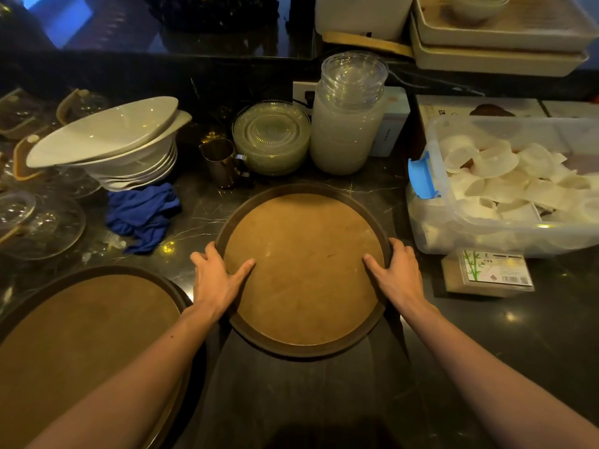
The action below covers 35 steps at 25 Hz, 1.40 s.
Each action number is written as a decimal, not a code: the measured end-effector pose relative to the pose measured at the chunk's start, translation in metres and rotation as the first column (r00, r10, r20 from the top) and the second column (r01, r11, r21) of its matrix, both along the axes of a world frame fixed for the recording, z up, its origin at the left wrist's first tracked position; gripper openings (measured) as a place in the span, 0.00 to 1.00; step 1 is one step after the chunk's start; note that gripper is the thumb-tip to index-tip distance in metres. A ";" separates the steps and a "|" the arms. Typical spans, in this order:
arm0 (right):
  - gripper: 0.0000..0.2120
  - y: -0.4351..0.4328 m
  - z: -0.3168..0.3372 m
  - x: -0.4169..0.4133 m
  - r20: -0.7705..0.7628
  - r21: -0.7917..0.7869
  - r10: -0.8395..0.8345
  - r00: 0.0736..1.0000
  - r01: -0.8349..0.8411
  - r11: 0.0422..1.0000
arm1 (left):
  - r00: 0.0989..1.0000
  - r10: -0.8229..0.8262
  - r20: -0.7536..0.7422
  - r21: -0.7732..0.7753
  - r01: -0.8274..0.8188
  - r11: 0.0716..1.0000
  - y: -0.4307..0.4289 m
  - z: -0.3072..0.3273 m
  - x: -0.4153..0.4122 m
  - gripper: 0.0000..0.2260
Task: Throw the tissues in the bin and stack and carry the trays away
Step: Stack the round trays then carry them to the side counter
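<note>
A round brown tray [303, 222] with a dark rim lies in the middle of the dark marble counter, its near edge hanging over the counter's front. My left hand [216, 277] grips its left rim, thumb on the tray's surface. My right hand [397, 273] grips the right rim the same way. A second, larger round brown tray [74, 345] lies at the lower left, partly under my left forearm. No tissues are visible on either tray.
Behind the tray stand a steel jug [223, 163], stacked glass plates [271, 137] and a frosted jar [345, 131]. White bowls [113, 144] and a blue cloth [144, 215] lie left. A clear plastic box [505, 186] and a packet [489, 273] sit right.
</note>
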State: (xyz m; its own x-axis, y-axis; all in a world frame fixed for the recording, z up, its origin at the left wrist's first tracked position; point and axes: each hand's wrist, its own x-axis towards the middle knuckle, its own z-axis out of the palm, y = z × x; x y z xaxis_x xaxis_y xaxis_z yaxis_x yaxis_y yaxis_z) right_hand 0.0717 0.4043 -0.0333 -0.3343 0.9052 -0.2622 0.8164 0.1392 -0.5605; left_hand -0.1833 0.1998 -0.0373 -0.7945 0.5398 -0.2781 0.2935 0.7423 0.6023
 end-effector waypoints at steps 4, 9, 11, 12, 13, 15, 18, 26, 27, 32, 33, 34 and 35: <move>0.36 -0.011 0.007 0.010 -0.051 0.034 -0.025 0.998 0.027 0.999 | 0.999 0.020 -0.047 0.063 -0.017 0.998 -0.009 0.012 0.004 0.43; 0.35 -0.031 0.028 0.024 -0.159 0.123 -0.019 0.987 0.039 0.992 | 0.993 0.035 -0.113 0.131 -0.020 0.991 -0.027 0.039 0.013 0.44; 0.34 -0.038 0.040 0.028 -0.203 0.160 -0.008 0.979 0.042 0.986 | 0.989 0.062 -0.135 0.179 -0.037 0.983 -0.037 0.052 0.019 0.44; 0.34 -0.040 0.046 0.029 -0.223 0.180 0.000 0.975 0.042 0.983 | 0.986 0.079 -0.148 0.203 -0.048 0.978 -0.042 0.059 0.021 0.44; 0.34 -0.042 0.052 0.029 -0.242 0.203 0.014 0.970 0.037 0.979 | 0.982 0.098 -0.163 0.228 -0.059 0.972 -0.048 0.066 0.024 0.43; 0.33 -0.046 0.064 0.031 -0.280 0.238 0.046 0.959 0.022 0.971 | 0.972 0.137 -0.191 0.277 -0.080 0.957 -0.059 0.078 0.030 0.42; 0.32 -0.052 0.079 0.032 -0.334 0.272 0.087 0.939 0.007 0.962 | 0.961 0.176 -0.215 0.327 -0.099 0.940 -0.075 0.095 0.037 0.41; 0.29 -0.108 0.107 0.019 -0.362 0.362 0.175 0.916 -0.035 0.931 | 0.944 0.240 -0.227 0.380 -0.141 0.914 -0.147 0.125 0.040 0.40; 0.29 -0.119 0.109 0.015 -0.368 0.368 0.187 0.911 -0.042 0.929 | 0.943 0.246 -0.225 0.384 -0.146 0.912 -0.160 0.127 0.037 0.40; 0.33 -0.192 0.120 -0.017 -0.376 0.381 0.226 0.899 -0.073 0.922 | 0.925 0.304 -0.227 0.420 -0.189 0.888 -0.242 0.135 0.015 0.39; 0.34 -0.209 0.121 -0.023 -0.377 0.386 0.234 0.896 -0.078 0.919 | 0.923 0.310 -0.226 0.428 -0.192 0.883 -0.261 0.137 0.011 0.39; 0.34 -0.224 0.122 -0.030 -0.379 0.390 0.242 0.893 -0.083 0.917 | 0.921 0.315 -0.229 0.432 -0.194 0.881 -0.278 0.138 0.006 0.39; 0.34 -0.241 0.124 -0.037 -0.380 0.392 0.249 0.891 -0.089 0.916 | 0.917 0.324 -0.233 0.435 -0.200 0.878 -0.297 0.140 0.002 0.39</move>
State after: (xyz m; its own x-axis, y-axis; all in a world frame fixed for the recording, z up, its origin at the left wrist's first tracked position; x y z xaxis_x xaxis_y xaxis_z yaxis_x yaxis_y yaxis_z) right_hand 0.0350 0.1630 0.0902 -0.4953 0.8282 0.2621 0.4650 0.5076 -0.7254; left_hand -0.1818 -0.0976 0.1025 -0.9323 0.3144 0.1786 0.3294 0.5344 0.7784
